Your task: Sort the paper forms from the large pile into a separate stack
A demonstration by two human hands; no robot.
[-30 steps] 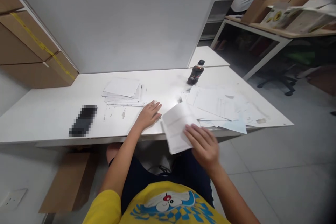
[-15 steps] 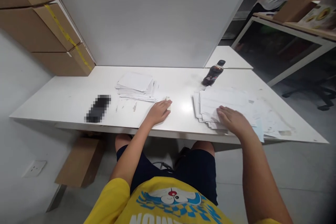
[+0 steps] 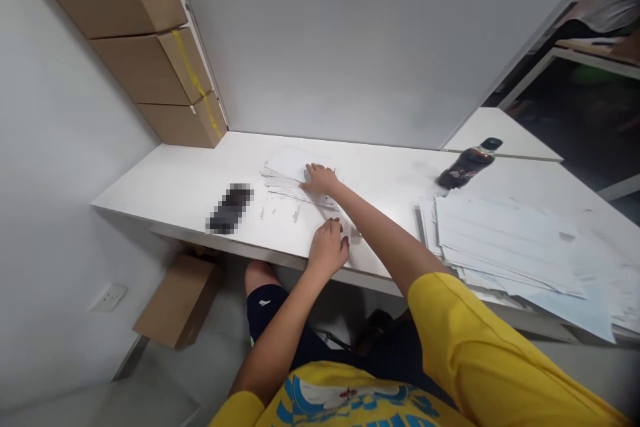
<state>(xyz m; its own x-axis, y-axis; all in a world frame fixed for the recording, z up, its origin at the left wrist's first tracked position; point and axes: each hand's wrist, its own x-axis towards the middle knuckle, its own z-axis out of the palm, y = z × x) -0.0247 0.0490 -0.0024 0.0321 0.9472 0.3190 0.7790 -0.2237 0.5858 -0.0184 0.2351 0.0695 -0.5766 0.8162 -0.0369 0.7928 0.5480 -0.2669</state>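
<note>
The paper stack (image 3: 285, 163) lay on the counter (image 3: 185, 180) between eleven and twelve o'clock from the wearer, the right hand (image 3: 321, 180) over its three o'clock end with fingers partly spread; whether they pinched a sheet could not be told. Nearer the body, at twelve o'clock, the left hand (image 3: 327, 250) had loosely bent, half-open fingers and no visible hold. Good handling probably called for gripping the uneven edges squarely, so sheets did not slide.

Stacked cardboard boxes (image 3: 155, 70) stood on the counter (image 3: 150, 190) beside a whiteboard (image 3: 370, 47), with a bottle (image 3: 466, 167) farther right, a pixelated dark object (image 3: 230, 209) near the front edge, and a carton (image 3: 175, 300) below.
</note>
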